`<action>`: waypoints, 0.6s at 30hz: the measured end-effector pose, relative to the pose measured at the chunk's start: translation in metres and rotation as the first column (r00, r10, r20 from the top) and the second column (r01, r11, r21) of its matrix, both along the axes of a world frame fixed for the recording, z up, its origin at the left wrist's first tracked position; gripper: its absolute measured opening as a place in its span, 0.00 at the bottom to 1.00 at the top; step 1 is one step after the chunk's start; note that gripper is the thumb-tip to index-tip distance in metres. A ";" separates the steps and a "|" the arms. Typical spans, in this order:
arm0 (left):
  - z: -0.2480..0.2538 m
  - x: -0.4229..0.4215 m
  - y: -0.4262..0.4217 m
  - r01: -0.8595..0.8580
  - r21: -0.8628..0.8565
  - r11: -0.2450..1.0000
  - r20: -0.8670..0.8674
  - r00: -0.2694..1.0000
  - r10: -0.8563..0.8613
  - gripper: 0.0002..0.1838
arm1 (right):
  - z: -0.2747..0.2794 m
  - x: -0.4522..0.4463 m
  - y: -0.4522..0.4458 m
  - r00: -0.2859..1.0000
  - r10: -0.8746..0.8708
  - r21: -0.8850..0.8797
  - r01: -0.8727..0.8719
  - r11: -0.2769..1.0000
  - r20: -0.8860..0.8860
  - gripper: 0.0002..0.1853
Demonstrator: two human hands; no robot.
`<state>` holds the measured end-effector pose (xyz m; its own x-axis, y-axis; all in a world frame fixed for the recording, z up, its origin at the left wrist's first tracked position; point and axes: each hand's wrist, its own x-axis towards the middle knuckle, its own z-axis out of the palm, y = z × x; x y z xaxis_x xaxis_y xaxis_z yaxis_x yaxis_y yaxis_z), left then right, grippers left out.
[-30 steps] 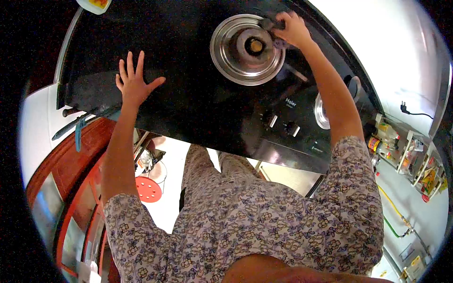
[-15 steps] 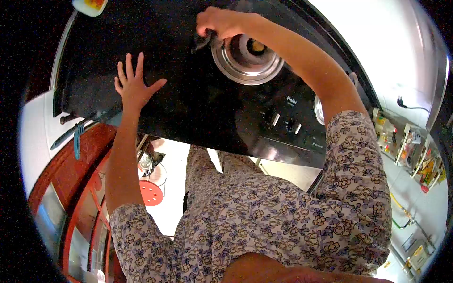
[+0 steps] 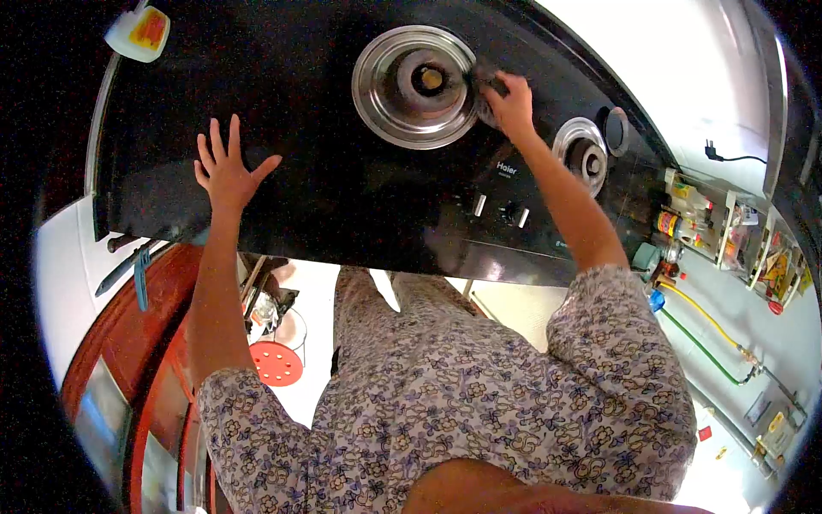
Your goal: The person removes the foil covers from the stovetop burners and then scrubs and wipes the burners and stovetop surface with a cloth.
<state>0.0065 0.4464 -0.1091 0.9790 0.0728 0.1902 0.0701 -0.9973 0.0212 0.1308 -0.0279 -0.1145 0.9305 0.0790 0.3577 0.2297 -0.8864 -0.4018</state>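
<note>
My left hand lies flat on the black glass cooktop, its fingers spread wide. To the right of the large gas burner, my right hand is closed on a dark greyish wad. Blur hides exactly what that wad is, though it looks like a cloth or scrubber. It sits against the right rim of the burner's shiny steel ring. A round burner with a brass-coloured centre stands inside the ring.
A smaller burner and a dark round disc are farther right. Two control knobs sit near the front edge. A white container with an orange label stands at the back left. Packed shelves line the right wall.
My right hand has moved with the wad from the burner ring's left side around to its right side. My left hand stays spread on the cooktop. The view has shifted slightly.
</note>
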 end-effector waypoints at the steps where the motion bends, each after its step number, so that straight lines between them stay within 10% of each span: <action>1: 0.001 0.000 -0.001 0.000 -0.003 1.000 0.010 1.000 0.000 0.50 | 0.016 -0.019 0.000 0.995 -0.034 0.028 0.037 0.999 -0.095 0.19; 9: 0.003 -0.001 -0.001 0.026 -0.032 0.999 0.020 0.999 -0.025 0.50 | 0.015 0.063 0.002 0.877 -0.014 0.328 0.195 0.924 -0.481 0.21; 12: -0.001 -0.001 0.005 0.036 -0.056 0.998 0.020 0.999 -0.035 0.50 | 0.019 0.042 0.003 0.865 0.079 0.248 0.053 0.967 -0.495 0.21; 15: -0.003 -0.002 0.005 0.027 -0.067 0.997 0.004 1.000 -0.027 0.49 | 0.006 0.014 -0.001 0.988 0.131 -0.169 -0.143 0.975 -0.079 0.23; 18: 0.000 -0.001 0.005 0.021 -0.052 0.998 -0.014 1.000 -0.022 0.49 | 0.002 0.050 -0.002 0.945 0.046 0.061 -0.028 0.998 -0.323 0.22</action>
<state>0.0055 0.4511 -0.1091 0.9831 0.0614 0.1722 0.0496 -0.9962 0.0719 0.1807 -0.0297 -0.1121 0.9937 0.1042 0.0417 0.1109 -0.8545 -0.5075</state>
